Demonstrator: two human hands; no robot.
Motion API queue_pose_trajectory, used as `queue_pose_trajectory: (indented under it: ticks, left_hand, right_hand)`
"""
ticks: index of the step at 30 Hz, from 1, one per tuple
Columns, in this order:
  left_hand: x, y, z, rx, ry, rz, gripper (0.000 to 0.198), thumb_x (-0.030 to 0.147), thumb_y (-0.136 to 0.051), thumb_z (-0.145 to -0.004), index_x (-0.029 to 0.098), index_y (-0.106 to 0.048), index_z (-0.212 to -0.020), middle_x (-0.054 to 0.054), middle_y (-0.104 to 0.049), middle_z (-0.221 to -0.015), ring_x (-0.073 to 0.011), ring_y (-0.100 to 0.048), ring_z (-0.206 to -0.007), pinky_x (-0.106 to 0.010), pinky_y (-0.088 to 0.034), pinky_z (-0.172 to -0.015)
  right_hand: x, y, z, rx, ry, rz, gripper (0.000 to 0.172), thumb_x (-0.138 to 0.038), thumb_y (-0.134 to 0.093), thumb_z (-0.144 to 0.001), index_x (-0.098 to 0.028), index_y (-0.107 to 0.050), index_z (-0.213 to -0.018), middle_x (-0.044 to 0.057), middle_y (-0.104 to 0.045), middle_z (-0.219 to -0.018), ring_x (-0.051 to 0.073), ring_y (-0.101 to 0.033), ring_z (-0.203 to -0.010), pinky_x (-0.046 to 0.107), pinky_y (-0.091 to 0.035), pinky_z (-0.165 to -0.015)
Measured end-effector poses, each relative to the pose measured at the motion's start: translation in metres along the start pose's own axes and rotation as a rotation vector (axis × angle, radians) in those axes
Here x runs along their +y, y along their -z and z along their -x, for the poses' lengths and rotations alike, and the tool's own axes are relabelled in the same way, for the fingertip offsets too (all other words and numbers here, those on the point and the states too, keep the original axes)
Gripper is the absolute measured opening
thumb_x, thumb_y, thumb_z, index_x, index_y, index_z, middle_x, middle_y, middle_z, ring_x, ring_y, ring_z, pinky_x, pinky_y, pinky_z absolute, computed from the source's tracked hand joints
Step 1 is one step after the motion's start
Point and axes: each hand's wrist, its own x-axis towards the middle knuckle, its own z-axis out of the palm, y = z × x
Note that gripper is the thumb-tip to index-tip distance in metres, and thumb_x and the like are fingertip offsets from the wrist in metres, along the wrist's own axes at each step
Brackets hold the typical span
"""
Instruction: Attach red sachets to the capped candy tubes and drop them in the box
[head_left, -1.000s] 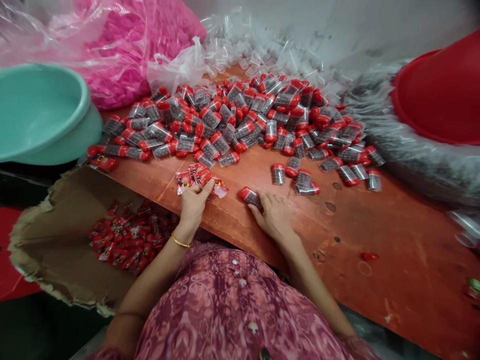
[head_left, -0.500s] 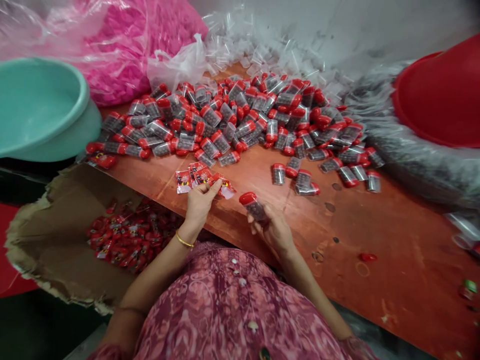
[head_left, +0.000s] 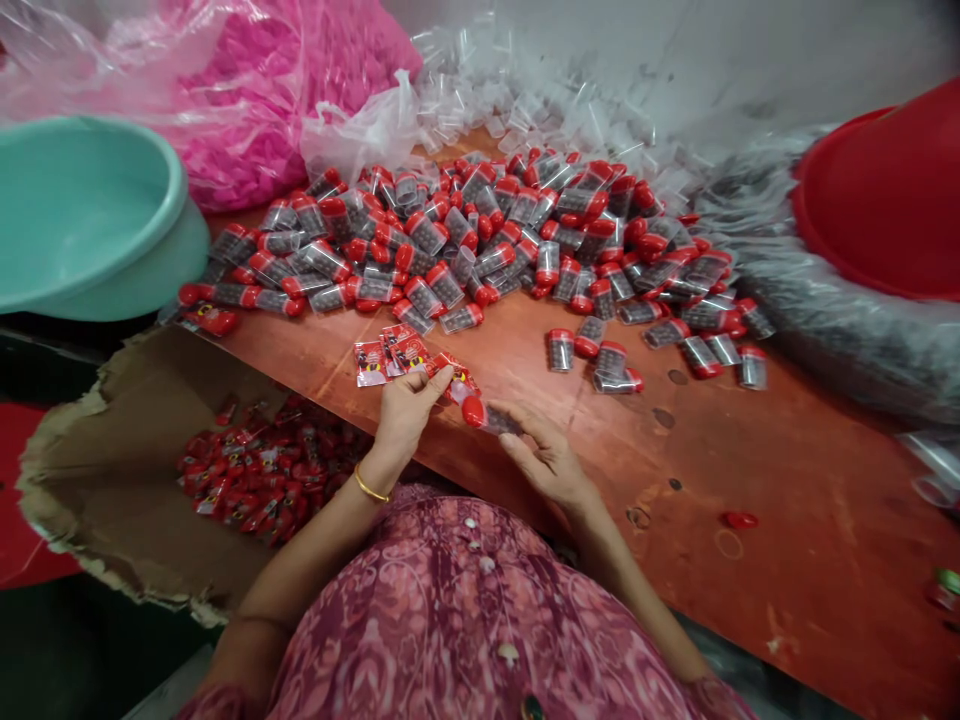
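My left hand [head_left: 409, 405] pinches a red printed label [head_left: 461, 378] between thumb and fingers, close to the table's front edge. In my right hand [head_left: 547, 455] is a small clear plastic bottle [head_left: 499, 418] with a red cap and dark contents. It lies nearly level, its cap pointing left, just below the label. Several more red labels [head_left: 394, 350] lie overlapped on the table beside my left hand. Beyond both hands spreads a large heap of similar red-capped bottles [head_left: 450, 235].
Below the table edge, a torn cardboard box [head_left: 97, 470] holds many red labelled pieces [head_left: 262, 470]. A teal basin [head_left: 169, 240] stands left, with a pink-filled plastic bag [head_left: 247, 100] behind. Clear empty cups [head_left: 510, 95] pile up at the back. A red tub [head_left: 877, 200] rests on plastic bags at right.
My right hand has turned the bottle from tilted to nearly level and brought its cap left, closer to the label. The left hand keeps its pinch, shifting slightly right.
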Motion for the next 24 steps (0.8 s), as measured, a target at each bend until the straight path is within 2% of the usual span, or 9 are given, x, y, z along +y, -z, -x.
queue_pose_trajectory:
  ticks: [4,6,9,12,18,21,24]
  left_hand:
    - [-0.002,0.0,0.001,0.011,-0.065,-0.015,0.04,0.048,-0.076,-0.054,0.014,-0.056,-0.046,0.006,-0.05,-0.044,-0.0044,-0.04,-0.044,-0.02,-0.032,-0.046]
    - [-0.005,0.0,0.0,-0.013,-0.077,0.02,0.038,0.047,-0.075,-0.056,0.013,-0.06,-0.052,0.004,-0.054,-0.048,-0.0051,-0.044,-0.046,-0.019,-0.036,-0.049]
    - [-0.007,-0.003,0.0,-0.078,-0.016,0.156,0.037,0.049,-0.075,-0.056,0.014,-0.066,-0.067,0.002,-0.063,-0.061,-0.0081,-0.054,-0.054,-0.022,-0.045,-0.057]
    - [-0.007,-0.007,0.002,-0.101,0.031,0.26,0.041,0.044,-0.08,-0.049,0.015,-0.066,-0.075,0.002,-0.066,-0.067,-0.0084,-0.057,-0.055,-0.023,-0.048,-0.06]
    - [-0.004,-0.01,0.004,-0.159,0.069,0.3,0.038,0.03,-0.086,-0.042,0.014,-0.064,-0.069,0.001,-0.068,-0.069,-0.0093,-0.06,-0.061,-0.023,-0.05,-0.067]
    - [-0.001,-0.012,0.005,-0.128,0.083,0.321,0.037,0.026,-0.086,-0.039,0.014,-0.064,-0.066,0.002,-0.067,-0.064,-0.0087,-0.06,-0.06,-0.022,-0.05,-0.066]
    - [0.003,-0.014,0.006,-0.147,0.145,0.341,0.037,0.027,-0.086,-0.038,0.014,-0.066,-0.065,0.001,-0.068,-0.065,-0.0097,-0.061,-0.06,-0.022,-0.05,-0.063]
  right_hand:
    - [0.006,-0.002,-0.001,0.033,0.046,0.134,0.037,-0.026,-0.046,-0.089,-0.026,-0.047,-0.127,0.007,-0.062,-0.112,0.019,-0.059,-0.101,0.035,-0.049,-0.087]
    - [0.009,-0.004,-0.001,0.071,0.073,0.185,0.039,-0.025,-0.049,-0.088,-0.025,-0.046,-0.127,0.008,-0.061,-0.112,0.019,-0.059,-0.101,0.036,-0.049,-0.087]
    - [0.01,-0.007,-0.003,0.124,0.094,0.219,0.04,-0.025,-0.052,-0.087,-0.025,-0.046,-0.127,0.008,-0.061,-0.112,0.02,-0.059,-0.101,0.036,-0.05,-0.086]
    - [0.009,-0.011,-0.005,0.169,0.105,0.227,0.041,-0.025,-0.055,-0.085,-0.026,-0.047,-0.126,0.008,-0.061,-0.11,0.02,-0.059,-0.099,0.036,-0.051,-0.085]
    - [0.007,-0.014,-0.008,0.243,0.147,0.282,0.045,-0.021,-0.056,-0.085,-0.027,-0.046,-0.128,0.007,-0.059,-0.105,0.019,-0.059,-0.094,0.034,-0.052,-0.08]
    - [0.008,-0.016,-0.01,0.263,0.165,0.321,0.045,-0.019,-0.054,-0.085,-0.026,-0.045,-0.129,0.008,-0.058,-0.104,0.019,-0.058,-0.094,0.034,-0.052,-0.079]
    - [0.007,-0.02,-0.013,0.288,0.161,0.322,0.045,-0.019,-0.054,-0.085,-0.025,-0.045,-0.129,0.009,-0.057,-0.103,0.02,-0.058,-0.094,0.034,-0.051,-0.08]
